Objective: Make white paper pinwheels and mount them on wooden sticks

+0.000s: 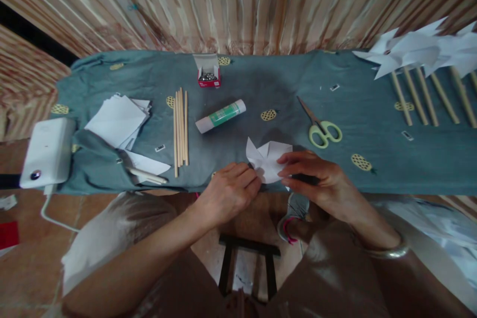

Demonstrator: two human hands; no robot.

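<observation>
Between my hands, at the near edge of the cloth-covered table, is a white paper pinwheel (269, 156) with cut, partly folded points. My left hand (234, 189) is closed on its left side, fingers curled together. My right hand (316, 176) holds the right edge, with thumb and fingers around the paper. Just beyond lies a glue stick (221, 116) with a green label. Scissors (321, 126) with light green handles rest to the right. A small red box (208, 79) of metal pins stands open farther back.
Several wooden sticks (181, 131) lie left of the glue stick. A stack of white paper (117, 119) is farther left, beside a white device (48, 154) with a cable. Finished paper pinwheels (406, 52) on sticks lie at the right. A pleated curtain (238, 5) hangs behind the table.
</observation>
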